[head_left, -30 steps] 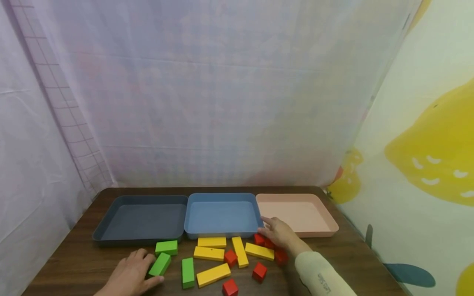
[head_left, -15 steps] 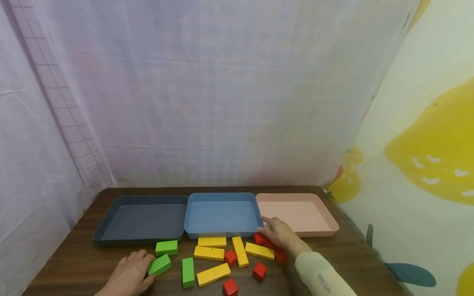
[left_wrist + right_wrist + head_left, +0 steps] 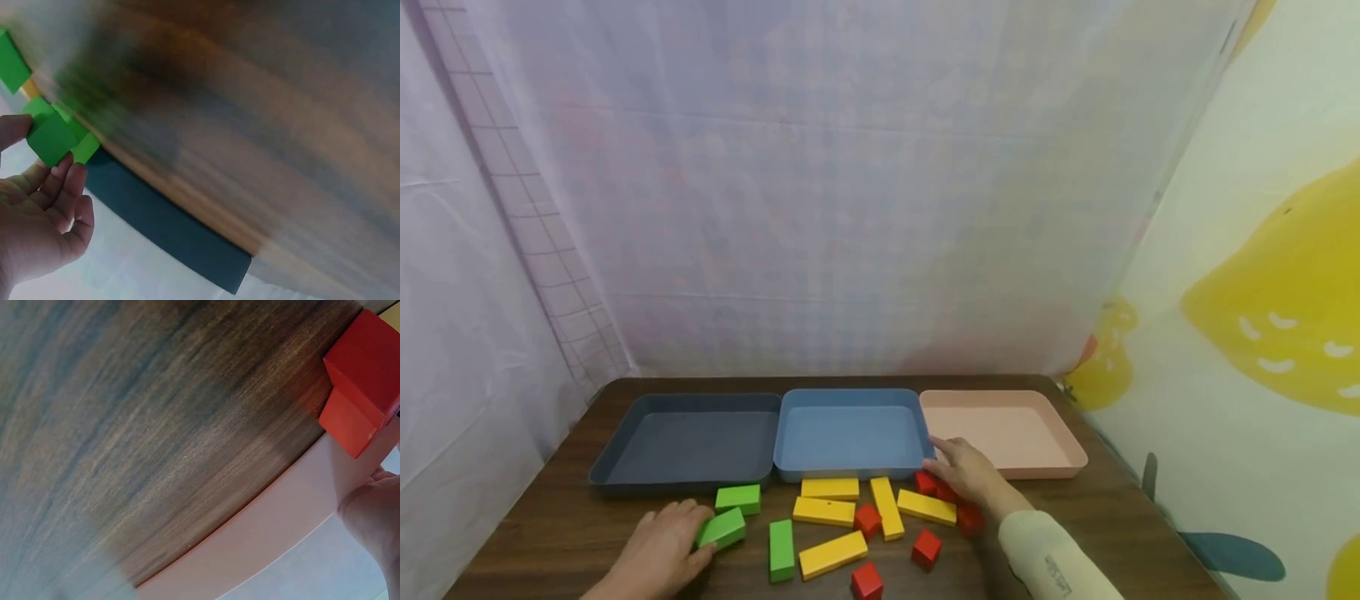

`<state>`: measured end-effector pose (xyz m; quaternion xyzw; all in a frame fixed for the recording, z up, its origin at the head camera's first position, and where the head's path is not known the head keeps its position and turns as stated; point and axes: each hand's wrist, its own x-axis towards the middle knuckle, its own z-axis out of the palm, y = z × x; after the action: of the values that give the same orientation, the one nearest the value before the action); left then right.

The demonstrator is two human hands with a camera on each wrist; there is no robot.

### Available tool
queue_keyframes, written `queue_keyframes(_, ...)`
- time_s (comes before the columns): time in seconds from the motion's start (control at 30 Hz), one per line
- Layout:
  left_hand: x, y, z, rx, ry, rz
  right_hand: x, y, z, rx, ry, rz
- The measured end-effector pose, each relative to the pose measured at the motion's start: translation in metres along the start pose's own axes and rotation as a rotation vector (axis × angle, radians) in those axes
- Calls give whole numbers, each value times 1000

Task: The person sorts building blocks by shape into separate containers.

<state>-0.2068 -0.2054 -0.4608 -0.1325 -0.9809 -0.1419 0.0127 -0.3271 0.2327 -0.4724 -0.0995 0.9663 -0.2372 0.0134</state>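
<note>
My left hand point(image 3: 658, 542) pinches a green block point(image 3: 722, 529) between thumb and fingers, low over the table. The left wrist view shows the same green block point(image 3: 53, 137) with the thumb on one side and fingertips on the other. Another green block point(image 3: 737, 499) lies just beyond it, and a third green block point(image 3: 781, 550) to its right. My right hand point(image 3: 966, 475) is stretched out over several red cubes point(image 3: 970, 518), its fingers extended by the blue tray's corner. In the right wrist view a red cube point(image 3: 365, 359) shows, while most of that hand is out of frame.
A dark grey tray point(image 3: 685, 485), a blue tray point(image 3: 850, 473) and a pink tray point(image 3: 1067, 467) stand in a row at the back. Several yellow blocks point(image 3: 833, 556) and loose red cubes point(image 3: 927, 550) lie in front of them on the wooden table point(image 3: 527, 533).
My left thumb has come in against the green block, which has turned and tilted slightly in the fingers. The right hand has kept its place.
</note>
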Motion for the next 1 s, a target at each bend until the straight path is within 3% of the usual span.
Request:
queue_keyframes(0.13, 3, -1, -11, -5, 35, 31, 0, -1, 0, 2, -9, 29)
queue_keyframes(0.43, 18, -8, -34, 5, 187, 93, 1, -1, -1, 13, -13, 47)
queue_keyframes(0.67, 36, -20, -45, 14, 168, 79, -1, -3, 0, 9, -12, 45)
queue_keyframes(1.0, 59, -45, -43, 13, 162, 24, 0, -3, 0, 2, -8, 46)
